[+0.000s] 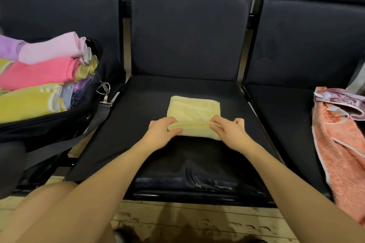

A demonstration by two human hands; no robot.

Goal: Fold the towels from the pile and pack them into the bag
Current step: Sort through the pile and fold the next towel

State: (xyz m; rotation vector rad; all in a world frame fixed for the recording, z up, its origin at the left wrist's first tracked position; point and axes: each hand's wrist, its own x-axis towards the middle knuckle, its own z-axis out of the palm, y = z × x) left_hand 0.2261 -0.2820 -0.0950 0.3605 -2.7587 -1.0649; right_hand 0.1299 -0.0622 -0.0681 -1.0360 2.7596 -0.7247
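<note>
At the centre of the frame I see a pale yellow terry towel (194, 113), folded into a small rectangle, lying flat on the dark padded seat (197, 156) of the middle chair. My left hand (161, 131) pinches the near left corner of that towel, thumb under the rolled near edge and fingers curled over it. My right hand (230, 130) does the same at the near right corner, fingers curled round the fold. Both hands hold the same near edge, which is lifted slightly into a soft roll while the rest of the towel stays on the seat. At the left of the frame, a black fabric bag (59, 124) stands open on the neighbouring seat, with a grey strap (94, 120) and a metal clip (103, 88) hanging at its right side. Inside it I count 3 folded towels plainly stacked: a light pink folded towel (51, 48) on top, a bright pink folded towel (39, 73) under it, and a yellow-green folded towel (29, 101) nearest the bottom of the frame; more coloured edges show between them, and I cannot tell how many. At the right edge of the frame, on the third seat, an unfolded orange terry towel (343, 156) drapes over the seat front, and a crumpled mauve patterned towel (343, 102) lies on top of its upper part.
</note>
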